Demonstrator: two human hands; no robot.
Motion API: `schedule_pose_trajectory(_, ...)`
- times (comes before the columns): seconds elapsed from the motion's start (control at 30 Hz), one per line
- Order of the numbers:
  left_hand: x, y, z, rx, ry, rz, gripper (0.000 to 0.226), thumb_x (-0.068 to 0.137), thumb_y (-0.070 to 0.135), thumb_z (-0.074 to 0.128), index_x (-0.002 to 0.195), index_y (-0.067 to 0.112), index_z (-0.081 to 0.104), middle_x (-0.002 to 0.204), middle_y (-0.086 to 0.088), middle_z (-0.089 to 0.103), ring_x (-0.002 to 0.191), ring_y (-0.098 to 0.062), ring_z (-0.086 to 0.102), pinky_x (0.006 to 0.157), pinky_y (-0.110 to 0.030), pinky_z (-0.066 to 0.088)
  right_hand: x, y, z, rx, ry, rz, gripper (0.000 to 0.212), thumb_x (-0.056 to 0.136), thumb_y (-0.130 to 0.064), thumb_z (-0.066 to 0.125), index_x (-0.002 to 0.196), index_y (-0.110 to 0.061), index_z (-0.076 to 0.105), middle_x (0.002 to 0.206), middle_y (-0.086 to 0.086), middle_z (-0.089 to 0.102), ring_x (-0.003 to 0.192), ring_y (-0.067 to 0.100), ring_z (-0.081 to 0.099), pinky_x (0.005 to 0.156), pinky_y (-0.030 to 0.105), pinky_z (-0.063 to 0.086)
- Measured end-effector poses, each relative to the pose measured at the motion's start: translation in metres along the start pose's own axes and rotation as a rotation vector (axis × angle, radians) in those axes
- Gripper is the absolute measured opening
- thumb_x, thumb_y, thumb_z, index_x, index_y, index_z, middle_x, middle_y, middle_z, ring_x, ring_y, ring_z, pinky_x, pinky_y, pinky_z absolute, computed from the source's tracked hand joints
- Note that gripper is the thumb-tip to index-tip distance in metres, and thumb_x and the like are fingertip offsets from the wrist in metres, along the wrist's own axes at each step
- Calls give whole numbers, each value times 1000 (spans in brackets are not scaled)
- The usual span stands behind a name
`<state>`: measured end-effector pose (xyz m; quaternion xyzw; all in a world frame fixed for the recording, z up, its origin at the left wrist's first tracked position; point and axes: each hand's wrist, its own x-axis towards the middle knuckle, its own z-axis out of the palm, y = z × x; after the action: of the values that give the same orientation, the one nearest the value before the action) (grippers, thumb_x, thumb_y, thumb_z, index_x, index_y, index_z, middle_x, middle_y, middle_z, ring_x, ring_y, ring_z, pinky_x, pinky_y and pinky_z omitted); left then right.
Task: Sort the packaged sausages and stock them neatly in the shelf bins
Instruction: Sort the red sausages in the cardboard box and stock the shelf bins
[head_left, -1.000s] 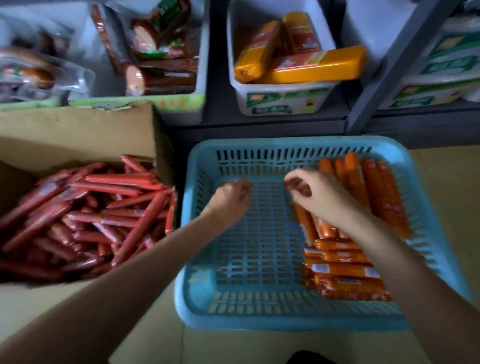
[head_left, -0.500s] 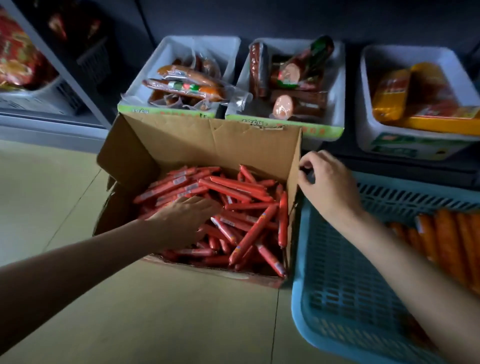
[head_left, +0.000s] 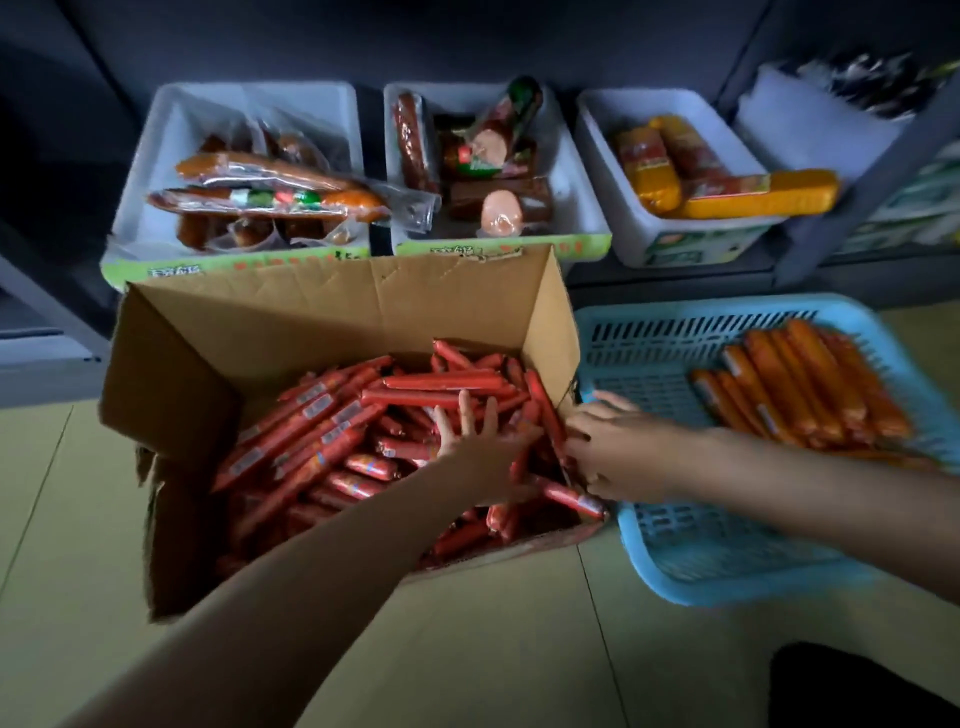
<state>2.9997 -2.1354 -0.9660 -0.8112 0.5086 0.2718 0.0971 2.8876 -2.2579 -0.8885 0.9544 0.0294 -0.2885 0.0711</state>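
An open brown cardboard box sits on the floor, heaped with thin red-wrapped sausage sticks. Just right of the box, touching its side, lies a light blue perforated plastic basket holding a row of orange-wrapped sausages at its far right. Behind the box, three white plastic shelf bins hold larger packaged sausages. Inside the box, the left hand rests on the red sticks, fingers spread and straight, grasping nothing. The right hand reaches over the box's right wall from the basket, fingers bent among the sticks; whether they grasp one I cannot tell.
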Motion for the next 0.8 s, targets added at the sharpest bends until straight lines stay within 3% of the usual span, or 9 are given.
schedule_pose_trajectory(0.1, 1, -10, -1, 78, 35, -36, 83, 83, 69, 42, 146, 43, -5, 156, -16, -14, 136, -51, -19, 104, -72, -5, 21, 6, -13, -64, -73, -51, 40, 91, -30, 48, 127, -14, 51, 133, 8, 43, 133, 27, 29, 114, 36, 15)
schedule_pose_trajectory(0.17, 1, -23, -3, 128, 81, -89, 83, 82, 73, 36, 147, 41, -4, 158, -12, -7, 138, -52, -12, 104, -71, -7, 38, 2, -20, -144, -172, -76, 48, 92, -41, 47, 134, -18, 47, 134, 10, 43, 132, 28, 32, 115, 40, 19)
schedule_pose_trajectory(0.3, -13, -43, -2, 181, 106, -213, 75, 85, 67, 36, 148, 37, 8, 156, -10, 11, 139, -49, 7, 106, -69, -4, 60, -17, -20, -292, -437, -10, 65, 89, -68, 30, 145, -35, 32, 144, 13, 36, 134, 35, 28, 115, 47, 14)
schedule_pose_trajectory(0.4, -25, -67, 1, 171, 157, -282, 69, 87, 64, 35, 147, 37, 14, 153, -7, 20, 141, -35, 13, 106, -68, -3, 69, -23, -13, -359, -489, 31, 78, 82, -77, 34, 142, -27, 40, 142, 14, 37, 131, 36, 32, 111, 46, 18)
schedule_pose_trajectory(0.5, -42, -98, 3, 240, 194, -354, 67, 88, 62, 35, 146, 36, 16, 152, -1, 23, 143, -23, 13, 109, -64, -2, 73, -27, -1, -394, -441, 37, 73, 87, -66, 41, 137, -13, 44, 140, 16, 39, 128, 37, 36, 109, 47, 21)
schedule_pose_trajectory(0.63, -64, -120, 10, 232, 279, -408, 57, 88, 50, 43, 142, 37, 30, 146, -4, 32, 139, -25, 22, 114, -56, 1, 78, -27, 5, -410, -384, 40, 56, 92, -50, 41, 129, -10, 52, 140, 12, 39, 129, 34, 33, 109, 45, 18)
schedule_pose_trajectory(0.73, -76, -115, 14, 139, 387, -322, 54, 71, 43, 44, 117, 25, 65, 122, -20, 58, 114, -38, 55, 99, -64, 32, 84, -25, 1, -457, -342, 43, 51, 93, -50, 37, 125, -15, 57, 144, 8, 39, 130, 33, 32, 110, 44, 16)
schedule_pose_trajectory(0.8, -77, -114, 23, 189, 348, -248, 62, 63, 44, 36, 108, 20, 71, 112, -23, 64, 102, -41, 63, 82, -62, 46, 85, -19, -3, -439, -259, 25, 48, 92, -50, 41, 120, -16, 61, 138, 6, 46, 127, 32, 36, 107, 42, 22)
